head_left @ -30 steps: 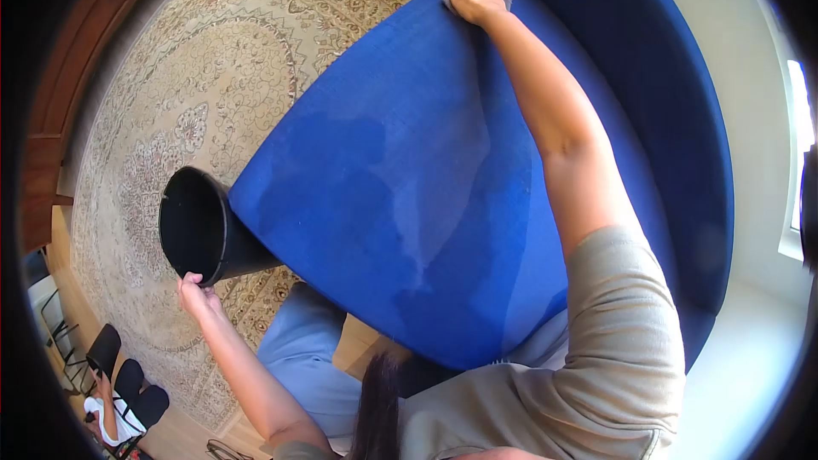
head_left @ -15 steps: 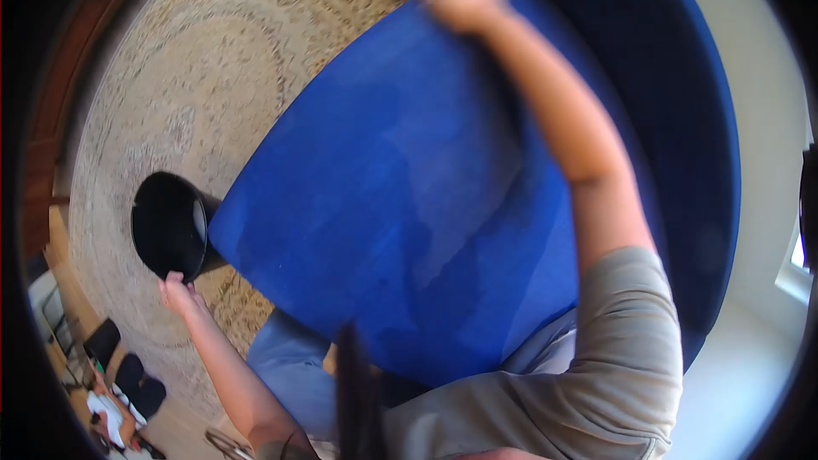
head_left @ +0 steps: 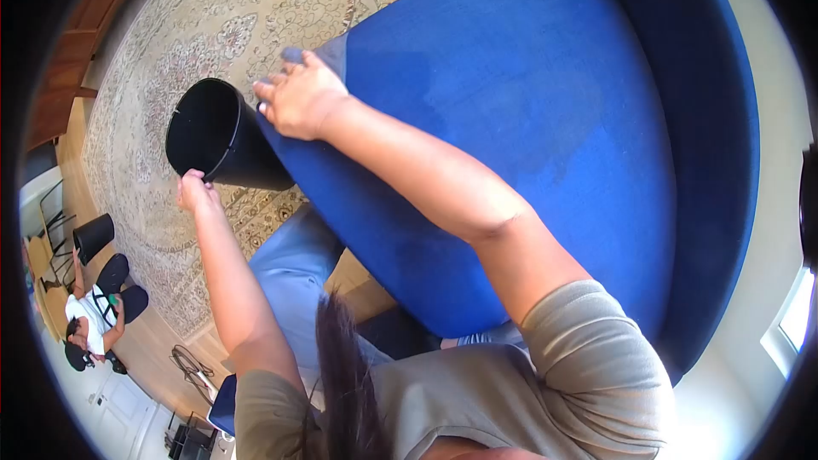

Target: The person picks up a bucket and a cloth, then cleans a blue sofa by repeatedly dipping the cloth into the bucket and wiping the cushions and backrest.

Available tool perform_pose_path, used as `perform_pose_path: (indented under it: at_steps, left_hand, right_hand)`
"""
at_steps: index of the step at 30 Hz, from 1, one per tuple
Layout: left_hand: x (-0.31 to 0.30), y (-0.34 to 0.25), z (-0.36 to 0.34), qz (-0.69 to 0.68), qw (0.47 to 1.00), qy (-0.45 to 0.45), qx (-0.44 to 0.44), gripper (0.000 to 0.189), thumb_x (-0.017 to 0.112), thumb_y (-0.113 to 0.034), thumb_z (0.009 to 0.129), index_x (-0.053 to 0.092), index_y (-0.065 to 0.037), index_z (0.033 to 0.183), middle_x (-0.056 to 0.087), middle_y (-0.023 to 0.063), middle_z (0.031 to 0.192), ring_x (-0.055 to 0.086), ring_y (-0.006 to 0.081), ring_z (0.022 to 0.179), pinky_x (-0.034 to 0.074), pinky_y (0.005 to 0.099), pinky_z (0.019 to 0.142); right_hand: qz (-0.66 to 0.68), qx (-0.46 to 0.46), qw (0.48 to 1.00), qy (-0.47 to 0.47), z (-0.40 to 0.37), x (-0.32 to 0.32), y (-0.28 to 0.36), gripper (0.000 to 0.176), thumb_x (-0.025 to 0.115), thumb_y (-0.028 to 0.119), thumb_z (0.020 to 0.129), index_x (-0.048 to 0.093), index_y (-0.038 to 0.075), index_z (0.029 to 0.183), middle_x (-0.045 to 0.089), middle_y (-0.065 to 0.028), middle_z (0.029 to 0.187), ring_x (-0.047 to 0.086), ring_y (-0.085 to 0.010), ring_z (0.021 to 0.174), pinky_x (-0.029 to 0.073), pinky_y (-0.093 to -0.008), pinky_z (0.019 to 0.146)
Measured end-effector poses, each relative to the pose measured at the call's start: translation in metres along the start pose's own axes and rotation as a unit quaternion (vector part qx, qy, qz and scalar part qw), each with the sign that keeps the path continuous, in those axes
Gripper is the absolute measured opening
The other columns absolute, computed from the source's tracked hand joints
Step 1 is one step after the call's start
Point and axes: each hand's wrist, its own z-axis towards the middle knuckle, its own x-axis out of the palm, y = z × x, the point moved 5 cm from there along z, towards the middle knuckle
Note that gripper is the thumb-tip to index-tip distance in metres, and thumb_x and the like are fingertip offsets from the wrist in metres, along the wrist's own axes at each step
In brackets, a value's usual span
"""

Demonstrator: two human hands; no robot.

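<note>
A black waste bin (head_left: 256,153) is tilted, with its mouth facing me at the left front corner of a blue velvet chair seat (head_left: 511,102). My left hand (head_left: 198,191) is closed on the bin's lower rim. At that same corner, my right hand (head_left: 302,98) presses a grey cloth (head_left: 336,58) against the seat edge, close to the bin's mouth. Part of the cloth is hidden beneath the palm, and grey also shows by the fingertips. Darker patches mark the blue fabric.
The dark blue backrest (head_left: 707,119) curves along the right, by a pale wall. A patterned rug (head_left: 145,128) covers the floor. At far left another person (head_left: 94,315) sits with a hand on a second black bin (head_left: 94,237). A cable (head_left: 189,362) lies on the wood floor.
My right hand has swept from the far side of the seat to its left front corner. The bin and my left hand have shifted slightly up and right in view.
</note>
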Motion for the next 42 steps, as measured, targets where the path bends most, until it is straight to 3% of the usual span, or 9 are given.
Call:
perform_pose_path:
  at_steps: [4, 7, 13, 15, 20, 25, 30, 35, 42]
  left_hand:
    - [-0.006, 0.004, 0.007, -0.017, 0.999, -0.009, -0.032, 0.016, 0.049, 0.008, 0.051, 0.052, -0.001, 0.064, 0.047, 0.0066, 0.064, 0.039, 0.0136, 0.045, 0.026, 0.0242, 0.037]
    - [0.000, 0.000, -0.001, -0.021, 1.000, -0.001, -0.022, 0.018, 0.050, 0.007, 0.052, 0.052, -0.002, 0.067, 0.047, 0.0052, 0.061, 0.040, 0.0133, 0.045, 0.027, 0.0247, 0.038]
    - [-0.003, 0.001, -0.002, -0.067, 0.997, 0.032, 0.009, 0.027, 0.050, 0.008, 0.051, 0.056, -0.003, 0.075, 0.047, 0.0016, 0.059, 0.037, 0.0112, 0.042, 0.027, 0.0240, 0.037]
    - [0.000, -0.002, 0.001, -0.075, 0.995, 0.065, 0.010, 0.033, 0.051, 0.009, 0.051, 0.058, -0.002, 0.082, 0.049, 0.0028, 0.061, 0.038, 0.0123, 0.041, 0.027, 0.0243, 0.037]
    - [0.014, 0.000, -0.005, -0.072, 0.995, 0.061, 0.035, 0.035, 0.052, 0.008, 0.052, 0.061, 0.001, 0.085, 0.055, 0.0056, 0.065, 0.044, 0.0149, 0.041, 0.032, 0.0277, 0.037]
    - [0.008, -0.009, -0.010, -0.011, 0.998, 0.040, 0.051, 0.030, 0.050, 0.007, 0.052, 0.062, -0.003, 0.079, 0.050, 0.0029, 0.057, 0.038, 0.0124, 0.038, 0.029, 0.0266, 0.036]
    - [-0.003, -0.004, -0.011, -0.050, 0.997, 0.049, -0.012, 0.021, 0.051, 0.007, 0.054, 0.056, -0.003, 0.073, 0.049, 0.0041, 0.061, 0.041, 0.0144, 0.041, 0.030, 0.0268, 0.037]
    - [0.003, -0.001, -0.015, 0.045, 0.997, 0.045, -0.043, 0.019, 0.056, 0.006, 0.058, 0.055, 0.002, 0.076, 0.053, 0.0114, 0.070, 0.051, 0.0212, 0.052, 0.038, 0.0310, 0.043]
    - [0.011, 0.014, 0.018, 0.044, 0.997, 0.063, 0.023, 0.012, 0.053, 0.006, 0.049, 0.047, 0.000, 0.058, 0.048, 0.0071, 0.059, 0.040, 0.0169, 0.040, 0.025, 0.0285, 0.036]
  right_hand:
    - [-0.018, -0.118, 0.983, -0.142, -0.088, 0.017, 0.045, 0.050, 0.044, 0.032, 0.092, 0.041, 0.011, 0.138, 0.037, -0.0096, 0.145, 0.036, -0.0262, 0.132, 0.018, -0.0482, 0.112]
    - [0.000, -0.108, 0.994, 0.006, -0.172, 0.031, 0.070, 0.054, 0.054, 0.034, 0.085, 0.047, 0.012, 0.134, 0.046, -0.0102, 0.137, 0.039, -0.0242, 0.129, 0.018, -0.0480, 0.113]
    - [-0.053, -0.030, 0.990, -0.123, -0.038, 0.001, 0.031, 0.048, 0.041, 0.045, 0.091, 0.053, 0.018, 0.128, 0.046, -0.0111, 0.135, 0.034, -0.0310, 0.132, 0.012, -0.0618, 0.108]
    - [-0.021, 0.108, 0.993, 0.043, 0.015, 0.000, 0.014, 0.051, 0.036, 0.042, 0.094, 0.046, 0.014, 0.135, 0.040, -0.0108, 0.142, 0.031, -0.0305, 0.135, 0.013, -0.0575, 0.110]
    - [-0.090, -0.021, 0.988, -0.121, -0.124, 0.021, 0.051, 0.061, 0.047, 0.033, 0.089, 0.034, 0.005, 0.141, 0.032, -0.0116, 0.147, 0.029, -0.0273, 0.136, 0.016, -0.0479, 0.113]
    - [0.024, -0.063, 0.996, 0.058, -0.306, 0.052, 0.098, 0.042, 0.058, 0.040, 0.076, 0.071, 0.003, 0.089, 0.060, -0.0142, 0.109, 0.040, -0.0322, 0.123, 0.014, -0.0623, 0.110]
    - [-0.107, -0.045, 0.993, -0.014, -0.169, 0.021, 0.062, 0.049, 0.058, 0.048, 0.072, 0.070, 0.001, 0.080, 0.059, -0.0178, 0.094, 0.042, -0.0346, 0.117, 0.011, -0.0763, 0.098]
    - [-0.063, 0.050, 0.981, -0.175, -0.062, 0.012, 0.025, 0.057, 0.042, 0.041, 0.091, 0.038, 0.013, 0.140, 0.032, -0.0086, 0.148, 0.021, -0.0297, 0.140, 0.009, -0.0581, 0.111]
    - [-0.210, 0.364, 0.893, -0.159, -0.351, -0.044, -0.202, 0.059, 0.043, 0.040, 0.092, 0.025, 0.023, 0.146, 0.024, -0.0072, 0.152, 0.022, -0.0321, 0.140, 0.014, -0.0563, 0.110]
